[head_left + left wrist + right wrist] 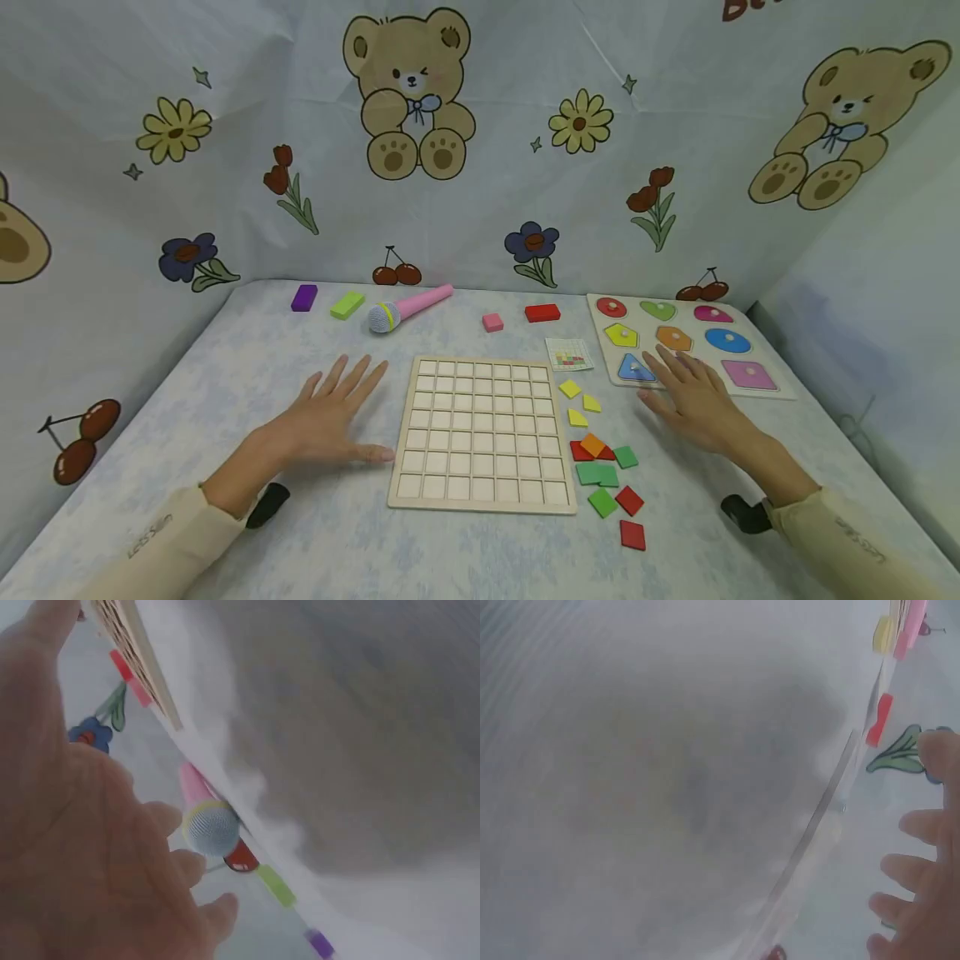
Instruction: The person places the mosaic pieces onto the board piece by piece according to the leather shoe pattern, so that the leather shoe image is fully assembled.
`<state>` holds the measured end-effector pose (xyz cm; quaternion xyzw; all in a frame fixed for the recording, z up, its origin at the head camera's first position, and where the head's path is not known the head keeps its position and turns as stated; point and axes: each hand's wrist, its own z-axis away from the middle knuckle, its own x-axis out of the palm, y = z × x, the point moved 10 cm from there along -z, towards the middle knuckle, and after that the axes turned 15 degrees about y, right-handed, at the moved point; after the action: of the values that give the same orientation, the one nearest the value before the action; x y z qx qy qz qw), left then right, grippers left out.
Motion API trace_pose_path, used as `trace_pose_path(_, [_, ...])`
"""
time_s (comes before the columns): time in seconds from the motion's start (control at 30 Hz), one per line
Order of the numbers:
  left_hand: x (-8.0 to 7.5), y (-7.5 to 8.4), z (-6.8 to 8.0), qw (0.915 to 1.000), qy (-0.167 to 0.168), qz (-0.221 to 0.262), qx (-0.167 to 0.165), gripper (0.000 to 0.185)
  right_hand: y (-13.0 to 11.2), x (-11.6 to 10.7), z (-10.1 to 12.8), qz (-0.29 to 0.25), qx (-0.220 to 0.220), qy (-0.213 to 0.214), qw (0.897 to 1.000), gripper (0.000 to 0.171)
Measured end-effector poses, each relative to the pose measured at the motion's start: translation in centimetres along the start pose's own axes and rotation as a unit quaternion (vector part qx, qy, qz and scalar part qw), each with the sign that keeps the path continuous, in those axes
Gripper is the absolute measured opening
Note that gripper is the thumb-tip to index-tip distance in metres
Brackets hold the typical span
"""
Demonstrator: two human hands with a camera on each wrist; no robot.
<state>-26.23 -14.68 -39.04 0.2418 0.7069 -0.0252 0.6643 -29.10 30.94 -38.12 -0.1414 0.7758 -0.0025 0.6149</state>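
Note:
My left hand (326, 421), fingers spread and straight, is left of a wooden grid board (480, 506), its thumb near the board's left edge. In the left wrist view the left hand (97, 847) has nothing in its grasp. My right hand (697, 400) extends over the near edge of a shape puzzle board (780, 392), fingers straight and holding nothing. Between the grid board and this hand lie yellow pieces (570, 389), red tiles (632, 535), green tiles (602, 502) and an orange tile (592, 445). Whether either hand touches the table cannot be told.
Along the back lie a purple block (303, 298), a lime green block (347, 305), a pink toy microphone (423, 303), a small pink block (492, 322) and a red block (542, 313). A small pattern card (567, 348) lies by the grid board's far right corner. Printed cloth (495, 217) rises behind.

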Motion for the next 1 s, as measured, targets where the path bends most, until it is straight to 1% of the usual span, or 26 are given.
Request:
trace_pose_path(0.1, [0.8,1.4,0.0,0.9992,-0.018,0.021,0.028,0.128,-1.6,0.3,-0.1,-0.004,-0.023,0.013,1.000,0.070])
trace_pose_path(0.23, [1.4,2.6,-0.2,0.9977,-0.038,0.037,0.042,0.130,-3.8,0.6,-0.2,-0.014,-0.050,0.016,0.999,0.064])
trace_pose_path(0.37, [1.9,3.0,-0.6,0.9961,-0.061,0.052,0.037,0.130,-6.0,0.7,-0.5,-0.056,-0.078,0.010,0.995,0.058])
trace_pose_path(0.47, [2.3,3.0,-0.7,0.9952,-0.078,0.053,0.027,0.128,-7.1,0.9,-0.7,-0.091,-0.091,-0.001,0.992,0.053])
trace_pose_path(0.57, [2.5,2.9,-0.7,0.9943,-0.091,0.054,0.017,0.128,-8.0,1.4,-1.0,-0.120,-0.092,-0.026,0.988,0.049])
trace_pose_path(0.73, [2.8,3.0,-0.6,0.9924,-0.109,0.057,0.005,0.128,-8.9,2.4,-1.3,-0.144,-0.076,-0.075,0.984,0.045])
trace_pose_path(1.0, [2.8,3.2,-0.7,0.9915,-0.114,0.061,-0.001,0.129,-9.5,3.4,-1.7,-0.143,-0.061,-0.099,0.983,0.039])
